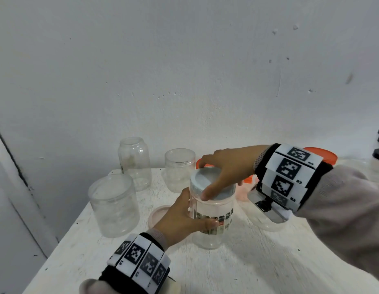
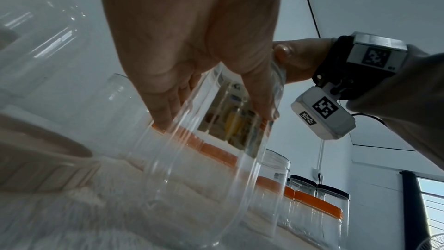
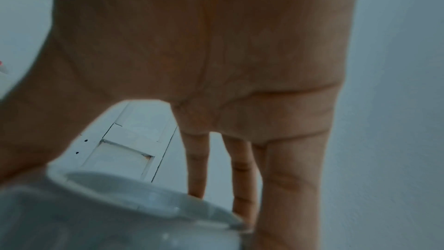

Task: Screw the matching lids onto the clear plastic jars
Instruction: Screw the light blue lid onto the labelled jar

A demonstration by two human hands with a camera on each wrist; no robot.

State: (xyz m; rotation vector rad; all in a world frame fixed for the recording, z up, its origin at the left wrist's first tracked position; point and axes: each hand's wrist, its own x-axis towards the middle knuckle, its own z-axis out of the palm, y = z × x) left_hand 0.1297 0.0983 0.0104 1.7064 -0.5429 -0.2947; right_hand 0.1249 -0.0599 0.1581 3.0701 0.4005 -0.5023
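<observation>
Right hand: your right hand [image 1: 224, 168] arches over the white lid [image 1: 207, 177], fingertips and thumb spread round its rim. That grip suits turning it, so I judge you are mid-screw.
Left hand: your left hand [image 1: 182, 217] wraps the labelled jar [image 1: 211, 221] at mid-body, thumb across the front by the label and the other fingers behind. It braces the jar so it does not spin with the lid.
Jar: it sits in front of you above the white table [image 1: 237, 272], leaning slightly; the left wrist view suggests its base is tipped, though I cannot tell whether it touches the table.
Lid seat: the lid sits on the jar mouth, roughly level. How far it is threaded cannot be seen.
Open jars: three lidless clear jars stand to the left and behind: a wide jar [image 1: 114, 205] nearest, a tall jar [image 1: 134, 163] at the wall and a short jar [image 1: 180, 169] beside it. They wait their turn.
Loose lid: a pale pink lid [image 1: 157, 214] lies flat just left of your left hand, within easy reach.
Finished side: orange-lidded jars [image 2: 317, 214] and black-lidded jars [image 2: 334, 195] line up to your right, seemingly done.
</observation>
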